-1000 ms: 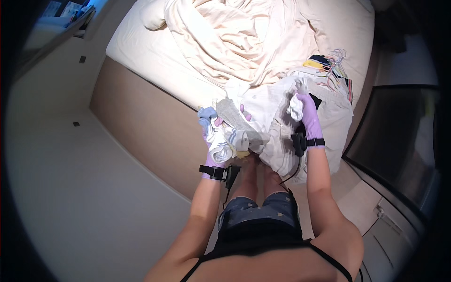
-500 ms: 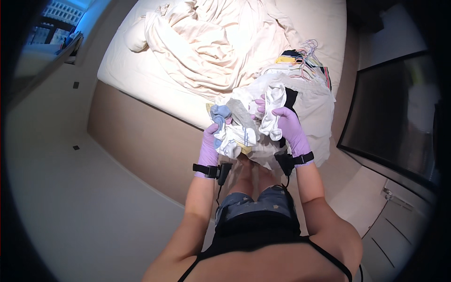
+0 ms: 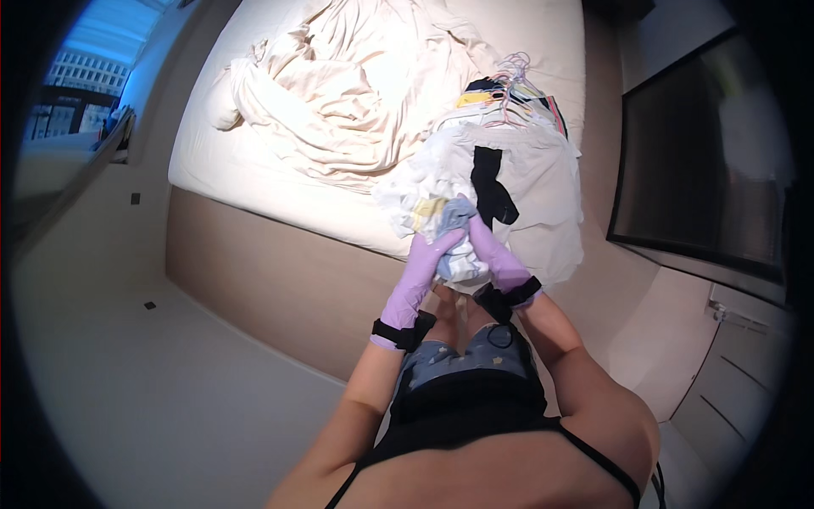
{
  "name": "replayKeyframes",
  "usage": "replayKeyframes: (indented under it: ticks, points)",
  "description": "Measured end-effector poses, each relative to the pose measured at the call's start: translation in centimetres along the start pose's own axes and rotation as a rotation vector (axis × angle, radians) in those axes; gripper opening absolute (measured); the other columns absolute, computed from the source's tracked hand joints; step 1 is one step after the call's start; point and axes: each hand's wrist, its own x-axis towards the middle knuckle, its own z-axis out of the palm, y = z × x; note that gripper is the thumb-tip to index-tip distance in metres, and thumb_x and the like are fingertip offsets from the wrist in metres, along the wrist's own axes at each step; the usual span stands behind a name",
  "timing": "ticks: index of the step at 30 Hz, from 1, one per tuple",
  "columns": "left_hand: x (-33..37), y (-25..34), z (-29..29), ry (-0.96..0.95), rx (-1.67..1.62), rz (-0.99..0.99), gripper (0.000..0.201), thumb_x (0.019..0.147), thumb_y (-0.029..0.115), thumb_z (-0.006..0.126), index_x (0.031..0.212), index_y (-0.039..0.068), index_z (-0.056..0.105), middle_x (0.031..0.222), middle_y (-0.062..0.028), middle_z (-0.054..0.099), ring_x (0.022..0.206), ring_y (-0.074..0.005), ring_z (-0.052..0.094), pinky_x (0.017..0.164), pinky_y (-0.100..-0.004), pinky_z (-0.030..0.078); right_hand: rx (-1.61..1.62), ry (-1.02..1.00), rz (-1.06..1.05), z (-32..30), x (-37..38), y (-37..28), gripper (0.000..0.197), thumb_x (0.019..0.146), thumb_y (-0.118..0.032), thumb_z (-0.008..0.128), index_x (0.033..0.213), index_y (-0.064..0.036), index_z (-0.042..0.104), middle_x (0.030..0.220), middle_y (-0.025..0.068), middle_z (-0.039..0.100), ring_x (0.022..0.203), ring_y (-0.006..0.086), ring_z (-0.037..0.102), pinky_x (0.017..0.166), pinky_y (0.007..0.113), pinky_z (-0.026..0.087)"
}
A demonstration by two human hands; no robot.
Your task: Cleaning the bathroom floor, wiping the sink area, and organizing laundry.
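Both my hands wear thin purple gloves and meet at a bunch of socks (image 3: 458,225) in white, blue and pale yellow, some of them striped. My left hand (image 3: 431,253) closes on the bunch from its left side, thumb across the top. From the right, my right hand (image 3: 496,250) grips the same bunch; some of its fingertips are hidden in the cloth. Just past my right hand a black sock (image 3: 487,182) lies on a white garment (image 3: 543,195) spread over the bed corner. More crumpled white cloth (image 3: 394,193) lies left of it.
A pile of clothes on thin coloured hangers (image 3: 513,89) lies beyond the white garment. A rumpled cream blanket (image 3: 339,110) covers much of the bed (image 3: 254,182). To the right stands a large dark glossy panel (image 3: 704,153); a white drawer unit (image 3: 738,373) is nearer.
My hands have come together. The white sock held apart in my right hand no longer shows separately, and the black sock is now uncovered. The whole view has shifted slightly.
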Motion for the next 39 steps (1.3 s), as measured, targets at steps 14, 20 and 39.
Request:
replayKeyframes:
  ticks: [14, 20, 39]
  points:
    - [-4.3, 0.3, -0.3, 0.166, 0.335, 0.002, 0.042, 0.079, 0.014, 0.065, 0.117, 0.0, 0.052, 0.105, -0.0064, 0.059, 0.093, -0.0169, 0.058, 0.083, -0.0289, 0.045, -0.422, 0.262, -0.011, -2.0, 11.4, -2.9, 0.082, 0.064, -0.042, 0.073, 0.127, 0.0002, 0.041, 0.118, 0.0193, 0.054, 0.111, 0.0341, 0.051, 0.1, 0.039, 0.036]
    - [-5.3, 0.4, 0.3, 0.182, 0.492, 0.022, 0.041, 0.081, 0.015, 0.065, 0.117, 0.0, 0.053, 0.104, -0.0055, 0.059, 0.091, -0.0149, 0.058, 0.08, -0.0267, 0.046, -0.056, 0.224, 0.127, -1.3, 11.6, -1.4, 0.058, 0.073, -0.035, 0.069, 0.115, 0.0002, 0.053, 0.105, 0.0162, 0.062, 0.095, 0.0275, 0.06, 0.085, 0.037, 0.045]
    - [-2.7, -13.0, 20.7, -0.651, 0.755, -0.569, 0.037, 0.084, 0.017, 0.062, 0.117, 0.003, 0.052, 0.1, -0.0024, 0.061, 0.085, -0.0115, 0.059, 0.075, -0.0258, 0.049, 0.747, 0.605, 0.137, -25.3, -22.2, -4.8, 0.051, 0.08, -0.025, 0.066, 0.121, 0.0012, 0.05, 0.106, 0.0085, 0.061, 0.095, 0.0151, 0.058, 0.084, 0.029, 0.046]
